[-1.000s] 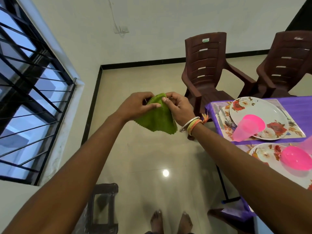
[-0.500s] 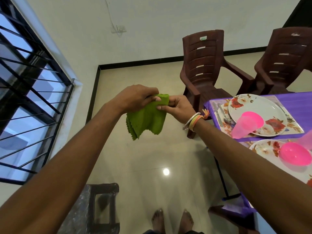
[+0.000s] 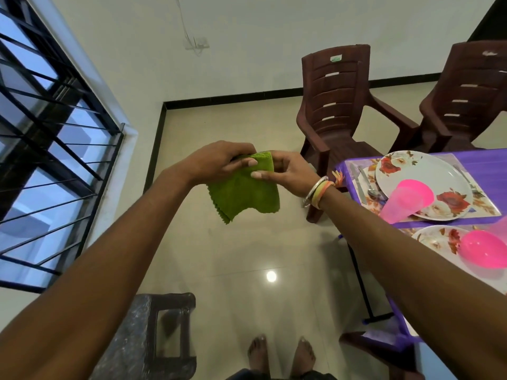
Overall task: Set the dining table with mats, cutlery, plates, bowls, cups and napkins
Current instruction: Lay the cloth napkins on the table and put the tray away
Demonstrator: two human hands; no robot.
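Sticker [image 3: 335,58] on the chair [image 3: 337,111] beyond the right hand [image 3: 290,171]: green print, illegible. Left hand [image 3: 219,163] and right hand pinch the green napkin [image 3: 244,193] by its top edge, arms outstretched.

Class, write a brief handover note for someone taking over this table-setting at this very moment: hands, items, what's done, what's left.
Left hand and right hand both pinch the folded green napkin, mid-air over the floor, beside the table.
Done: far mat has plate, cutlery, pink cup on the plate; near plate holds pink bowl.
Left: lay the napkin; the rest of the table is out of view.
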